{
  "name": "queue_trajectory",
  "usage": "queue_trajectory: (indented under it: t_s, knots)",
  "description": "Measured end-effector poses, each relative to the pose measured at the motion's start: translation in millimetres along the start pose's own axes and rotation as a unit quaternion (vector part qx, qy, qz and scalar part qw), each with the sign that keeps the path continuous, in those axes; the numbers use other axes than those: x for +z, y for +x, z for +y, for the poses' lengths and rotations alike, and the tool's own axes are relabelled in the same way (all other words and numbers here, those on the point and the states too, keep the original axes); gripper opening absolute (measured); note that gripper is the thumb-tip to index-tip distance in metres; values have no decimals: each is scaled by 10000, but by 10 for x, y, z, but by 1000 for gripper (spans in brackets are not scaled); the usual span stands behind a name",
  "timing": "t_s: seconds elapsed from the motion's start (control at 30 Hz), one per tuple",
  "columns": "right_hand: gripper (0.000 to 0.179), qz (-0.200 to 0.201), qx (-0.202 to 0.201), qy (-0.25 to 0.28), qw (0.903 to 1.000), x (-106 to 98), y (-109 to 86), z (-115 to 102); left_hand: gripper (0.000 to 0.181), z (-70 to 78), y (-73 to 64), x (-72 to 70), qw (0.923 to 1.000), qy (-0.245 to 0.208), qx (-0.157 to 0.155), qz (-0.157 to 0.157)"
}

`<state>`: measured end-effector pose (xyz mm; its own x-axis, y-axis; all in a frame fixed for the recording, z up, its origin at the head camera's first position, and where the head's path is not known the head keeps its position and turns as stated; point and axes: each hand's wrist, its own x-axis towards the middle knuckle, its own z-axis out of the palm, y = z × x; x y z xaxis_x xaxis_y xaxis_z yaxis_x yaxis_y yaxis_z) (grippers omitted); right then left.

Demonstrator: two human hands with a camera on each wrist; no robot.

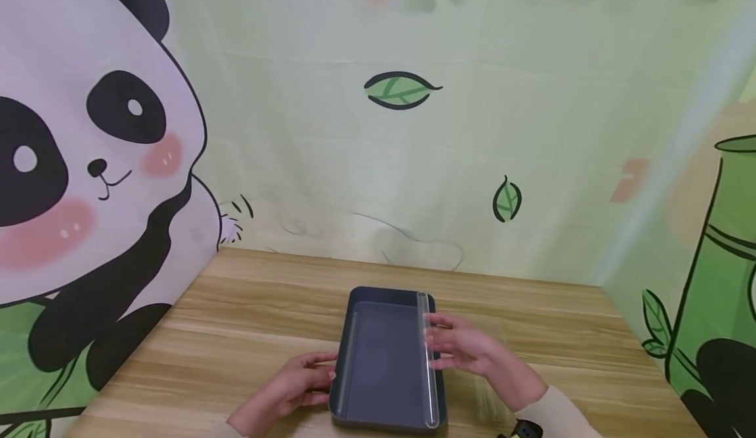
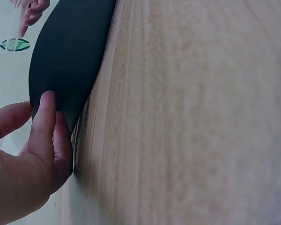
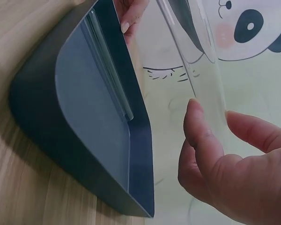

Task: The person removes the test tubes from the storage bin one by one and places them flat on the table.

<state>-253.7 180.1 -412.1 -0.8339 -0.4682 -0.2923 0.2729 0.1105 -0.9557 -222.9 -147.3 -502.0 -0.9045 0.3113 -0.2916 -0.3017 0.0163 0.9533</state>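
My right hand (image 1: 463,346) pinches a clear tube (image 3: 208,77) between thumb and fingers. In the head view that tube runs lengthwise above the right side of a dark blue-grey rectangular tray (image 1: 384,366); the right wrist view shows it raised over the rim. A second clear tube (image 3: 107,65) lies inside the tray, along its left wall. My left hand (image 1: 304,382) grips the tray's left wall near the front corner. In the left wrist view its fingertips (image 2: 48,101) press against the outer wall, with the thumb up at the rim.
More clear tubes (image 1: 485,395) lie on the wooden table (image 1: 266,306) right of the tray, partly behind my right forearm. A printed cloth backdrop (image 1: 283,129) with a panda and leaves stands behind the table. A dark watch (image 1: 525,429) is on the right wrist.
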Motion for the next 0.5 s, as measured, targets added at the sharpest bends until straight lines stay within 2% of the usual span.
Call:
queue_trajectory:
  t_s: [0.27,0.5]
  knots:
    - [71,-51,-21,91,9999,-169,-111,35,59,-13,9,-4,10000,-17,-44,-6]
    - [70,-18,-27,-37,10000,-338,-218,91,59,-5,6,0,10000,-9,-19,-8]
